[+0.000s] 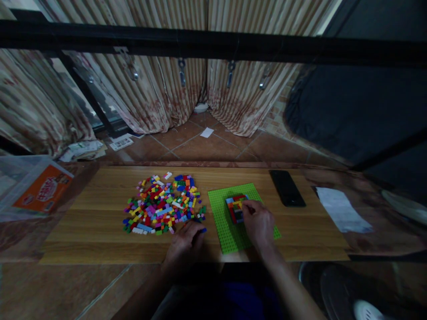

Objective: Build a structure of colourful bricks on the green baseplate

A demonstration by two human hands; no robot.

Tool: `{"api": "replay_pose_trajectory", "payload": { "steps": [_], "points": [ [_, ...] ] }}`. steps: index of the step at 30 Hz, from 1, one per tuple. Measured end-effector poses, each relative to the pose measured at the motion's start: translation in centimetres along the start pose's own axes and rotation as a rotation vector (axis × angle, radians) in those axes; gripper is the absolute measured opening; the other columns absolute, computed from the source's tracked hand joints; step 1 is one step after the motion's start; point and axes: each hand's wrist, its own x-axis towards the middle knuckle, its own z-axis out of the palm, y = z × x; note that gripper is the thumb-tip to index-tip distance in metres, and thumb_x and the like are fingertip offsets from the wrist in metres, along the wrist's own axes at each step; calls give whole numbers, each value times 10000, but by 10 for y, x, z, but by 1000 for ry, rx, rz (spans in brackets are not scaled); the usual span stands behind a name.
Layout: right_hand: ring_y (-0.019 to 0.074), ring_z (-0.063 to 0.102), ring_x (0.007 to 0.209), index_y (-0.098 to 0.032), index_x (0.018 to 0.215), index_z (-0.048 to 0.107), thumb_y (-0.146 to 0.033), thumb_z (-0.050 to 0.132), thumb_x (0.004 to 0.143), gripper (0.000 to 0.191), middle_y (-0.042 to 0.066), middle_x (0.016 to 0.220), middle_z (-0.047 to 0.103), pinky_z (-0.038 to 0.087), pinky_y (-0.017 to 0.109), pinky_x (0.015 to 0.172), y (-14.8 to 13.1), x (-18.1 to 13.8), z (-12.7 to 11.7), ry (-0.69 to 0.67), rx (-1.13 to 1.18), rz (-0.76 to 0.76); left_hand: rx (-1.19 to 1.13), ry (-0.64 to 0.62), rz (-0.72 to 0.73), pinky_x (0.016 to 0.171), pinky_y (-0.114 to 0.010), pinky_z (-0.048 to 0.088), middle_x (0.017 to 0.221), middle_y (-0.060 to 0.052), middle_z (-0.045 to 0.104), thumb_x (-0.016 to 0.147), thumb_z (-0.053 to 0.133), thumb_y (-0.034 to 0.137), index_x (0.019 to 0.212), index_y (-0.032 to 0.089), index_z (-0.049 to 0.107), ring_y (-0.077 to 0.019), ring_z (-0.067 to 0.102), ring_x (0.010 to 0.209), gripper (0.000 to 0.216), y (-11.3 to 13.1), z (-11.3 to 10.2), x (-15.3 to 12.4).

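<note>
My left hand (pixel 186 242) is at the near right edge of a loose pile of toy building bricks (pixel 160 206), fingers curled in. A small blue brick (pixel 203 230) shows at its fingertips. My right hand (pixel 259 223) is over a low block of many-coloured bricks (pixel 231 207) on a green studded baseplate (pixel 218 222). Its thumb and forefinger are pinched together at the block's right side. Whatever lies between them is hidden, and the hand also covers part of the block.
The wooden tabletop (pixel 90 213) bears a black phone (pixel 287 188) right of the baseplate. White paper (pixel 342 209) lies past the table's right end. A clear plastic box (pixel 35 186) with an orange label stands at left. Behind are a dark rail (pixel 207 42) and striped curtains (pixel 160 93).
</note>
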Motion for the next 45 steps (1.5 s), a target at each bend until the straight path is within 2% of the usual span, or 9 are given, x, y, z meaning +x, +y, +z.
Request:
{"api": "replay_pose_trajectory", "payload": {
  "steps": [6, 13, 21, 38, 41, 45],
  "points": [
    [231, 620, 780, -168, 839, 714, -263, 470, 896, 268, 107, 846, 712, 444, 341, 743, -3, -3, 1, 33, -93, -82, -9, -3, -2, 746, -282, 501, 890, -26, 655, 917, 495, 210, 951, 216, 581, -154, 642, 852, 93, 2, 0, 0],
    [217, 607, 794, -190, 850, 714, -240, 483, 930, 249, 82, 841, 706, 430, 329, 774, -4, -4, -6, -31, -245, -183, -13, -17, -19, 754, -277, 499, 905, -21, 657, 918, 499, 209, 955, 221, 584, -151, 643, 864, 94, 1, -1, -1],
    [221, 608, 820, -177, 875, 714, -206, 517, 915, 203, 87, 876, 697, 435, 323, 770, -10, -3, -13, -103, -370, -215, -23, -14, -14, 757, -280, 500, 902, -21, 655, 914, 503, 205, 956, 220, 581, -148, 642, 853, 90, 0, 0, 0],
    [203, 611, 781, -196, 866, 656, -113, 400, 915, 273, 83, 853, 672, 452, 312, 718, 5, 10, -17, -354, -333, -337, -10, -20, -32, 744, -289, 505, 895, -30, 656, 924, 485, 222, 934, 218, 584, -157, 641, 847, 100, 5, -2, 1],
    [205, 612, 788, -189, 908, 657, -112, 403, 914, 266, 91, 884, 676, 456, 320, 727, 6, 11, -18, -382, -341, -355, -15, -15, -28, 747, -285, 508, 907, -29, 662, 915, 493, 211, 942, 220, 589, -156, 645, 852, 100, 4, -2, 1],
    [203, 599, 779, -199, 861, 650, -140, 401, 928, 264, 82, 860, 659, 450, 318, 712, 8, 14, -17, -376, -344, -355, -12, -2, -8, 741, -282, 509, 903, -27, 666, 903, 505, 193, 953, 218, 591, -156, 646, 849, 103, 1, 0, 0]
  ]
}}
